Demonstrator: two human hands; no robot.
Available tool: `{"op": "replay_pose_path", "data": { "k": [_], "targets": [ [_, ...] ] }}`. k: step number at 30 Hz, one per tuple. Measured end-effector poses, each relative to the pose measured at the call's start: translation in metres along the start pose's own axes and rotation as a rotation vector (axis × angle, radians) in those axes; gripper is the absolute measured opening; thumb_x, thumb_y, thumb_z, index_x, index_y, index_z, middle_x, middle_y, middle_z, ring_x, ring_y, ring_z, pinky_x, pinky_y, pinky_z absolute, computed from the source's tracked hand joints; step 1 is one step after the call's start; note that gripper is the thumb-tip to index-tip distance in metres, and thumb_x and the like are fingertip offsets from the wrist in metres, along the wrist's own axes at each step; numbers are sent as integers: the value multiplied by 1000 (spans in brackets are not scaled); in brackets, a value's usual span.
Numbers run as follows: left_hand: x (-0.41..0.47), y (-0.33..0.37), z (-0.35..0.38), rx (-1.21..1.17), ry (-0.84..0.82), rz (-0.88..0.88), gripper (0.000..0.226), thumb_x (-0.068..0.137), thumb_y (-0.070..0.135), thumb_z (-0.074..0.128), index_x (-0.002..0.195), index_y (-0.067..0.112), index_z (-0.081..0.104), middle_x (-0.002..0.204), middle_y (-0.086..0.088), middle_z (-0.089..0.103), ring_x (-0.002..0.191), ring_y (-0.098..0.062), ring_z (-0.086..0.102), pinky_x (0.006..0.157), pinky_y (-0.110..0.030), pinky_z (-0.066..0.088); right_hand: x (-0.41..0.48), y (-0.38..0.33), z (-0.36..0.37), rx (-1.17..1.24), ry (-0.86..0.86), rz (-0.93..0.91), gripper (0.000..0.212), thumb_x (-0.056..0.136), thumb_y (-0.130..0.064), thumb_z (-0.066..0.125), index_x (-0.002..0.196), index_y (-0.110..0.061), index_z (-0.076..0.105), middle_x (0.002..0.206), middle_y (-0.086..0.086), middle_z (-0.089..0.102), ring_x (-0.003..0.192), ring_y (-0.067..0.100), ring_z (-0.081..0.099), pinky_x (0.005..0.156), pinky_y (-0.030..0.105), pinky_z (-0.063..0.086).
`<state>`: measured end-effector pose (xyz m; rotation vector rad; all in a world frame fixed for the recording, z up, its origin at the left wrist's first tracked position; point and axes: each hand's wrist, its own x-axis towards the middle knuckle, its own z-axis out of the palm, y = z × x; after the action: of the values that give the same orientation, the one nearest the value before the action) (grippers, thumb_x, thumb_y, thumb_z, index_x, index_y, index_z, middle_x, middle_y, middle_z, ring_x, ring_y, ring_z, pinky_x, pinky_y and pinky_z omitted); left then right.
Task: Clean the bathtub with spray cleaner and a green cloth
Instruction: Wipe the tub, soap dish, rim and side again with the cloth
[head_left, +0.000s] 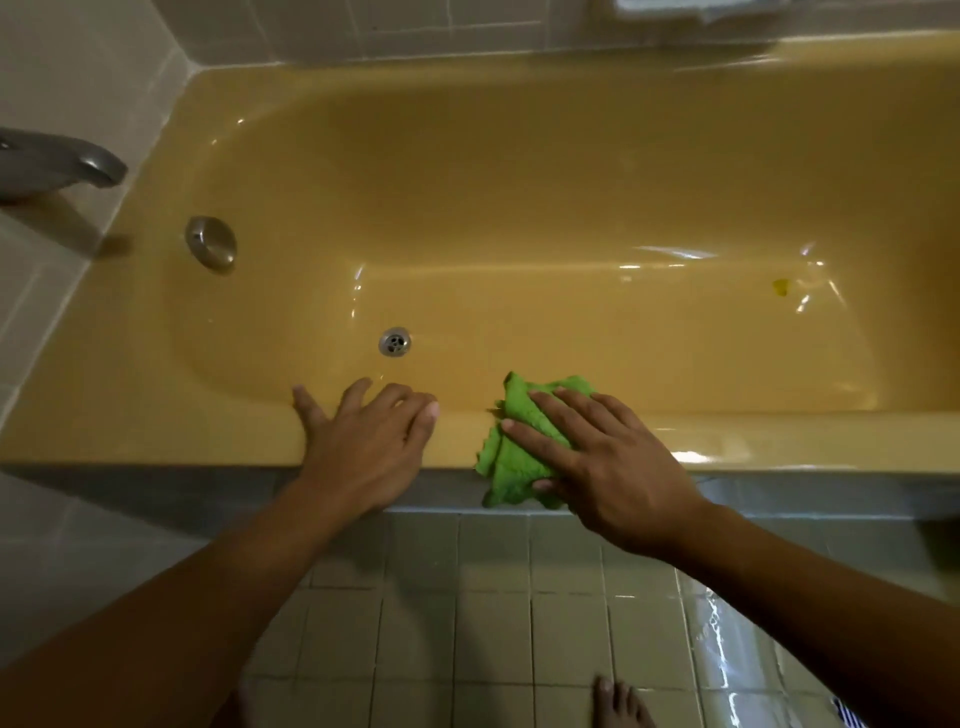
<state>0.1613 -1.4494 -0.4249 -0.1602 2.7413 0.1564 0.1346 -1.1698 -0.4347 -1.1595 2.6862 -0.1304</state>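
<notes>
A yellow bathtub (519, 197) fills the upper view, its near rim running across the middle. A crumpled green cloth (514, 452) lies on that near rim, hanging a little over the outer edge. My right hand (608, 457) presses flat on the cloth with straight fingers. To the left, my left hand (363, 441) rests on the bare rim, fingers spread. No spray cleaner bottle is in view.
A metal drain (395, 342) sits in the tub floor, a round overflow knob (212, 242) on the left end wall, a grey spout (62, 163) above it. A small yellow-green spot (781, 287) marks the tub floor. Tiled floor and a bare foot (621, 701) lie below.
</notes>
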Motion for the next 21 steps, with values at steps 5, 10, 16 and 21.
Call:
{"op": "replay_pose_path", "data": {
  "k": [5, 10, 16, 21],
  "targets": [
    [14, 67, 2, 12, -10, 145, 62, 103, 62, 0, 137, 44, 49, 146, 25, 45, 147, -16, 31, 112, -81, 3, -44, 40, -3, -1, 4, 108, 61, 105, -62, 17, 161, -37, 19, 165, 9, 29, 150, 33, 30, 118, 52, 30],
    [18, 93, 2, 29, -20, 187, 59, 104, 59, 4, 135, 42, 51, 140, 19, 52, 132, -18, 48, 114, -70, 22, -87, 80, 0, 24, 81, 192, 58, 106, -57, 26, 158, -32, 33, 163, 9, 35, 149, 32, 34, 119, 50, 29],
    [18, 134, 7, 41, 79, 281, 59, 103, 55, 3, 126, 38, 55, 125, 11, 60, 108, -23, 63, 88, -44, 47, -124, 110, -12, 231, 248, 395, 53, 103, -57, 32, 151, -38, 41, 157, 5, 44, 139, 31, 43, 111, 54, 41],
    [23, 174, 10, 28, 53, 287, 56, 105, 49, 7, 131, 37, 55, 136, 11, 58, 116, -23, 61, 93, -43, 46, -105, 86, -20, 131, 372, 374, 55, 98, -37, 58, 151, -30, 46, 157, 9, 43, 141, 30, 40, 116, 46, 33]
  ]
}}
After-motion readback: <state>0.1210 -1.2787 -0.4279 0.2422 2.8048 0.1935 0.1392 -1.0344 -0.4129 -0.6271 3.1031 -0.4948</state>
